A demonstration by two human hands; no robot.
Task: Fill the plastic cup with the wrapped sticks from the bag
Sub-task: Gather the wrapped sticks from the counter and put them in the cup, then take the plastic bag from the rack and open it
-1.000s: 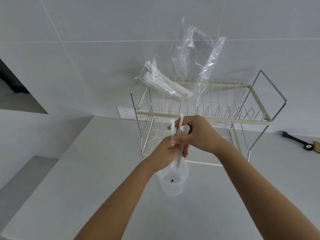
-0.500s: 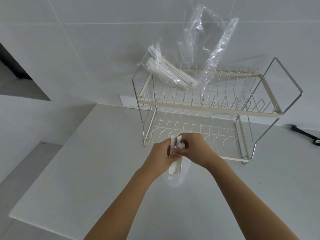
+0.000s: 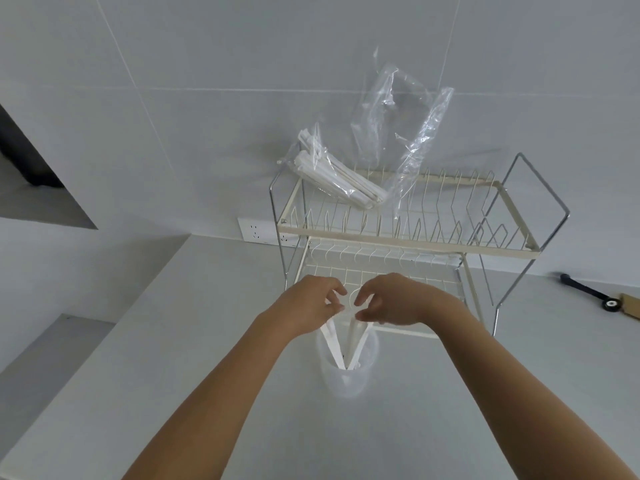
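A translucent plastic cup [image 3: 348, 374] stands on the grey counter in front of the dish rack. Wrapped white sticks [image 3: 331, 342] stand in it, splayed into a V. My left hand [image 3: 306, 306] pinches the tops of the left sticks, and my right hand [image 3: 398, 301] pinches the tops of the right sticks [image 3: 356, 344], both just above the cup's rim. The clear plastic bag [image 3: 401, 133] lies on the rack's upper tier at the back left, its open end sticking up. More wrapped sticks [image 3: 341, 180] remain inside it.
The two-tier cream wire dish rack [image 3: 398, 235] stands right behind the cup against the tiled wall. A wall socket [image 3: 254, 230] sits left of it. A black tool [image 3: 585, 291] and a wooden piece [image 3: 630, 306] lie at the far right. The counter drops off along its left edge.
The sticks have gone down into the cup. My hands, held together a second ago, have moved apart and spread the sticks into a V. The camera has tilted down.
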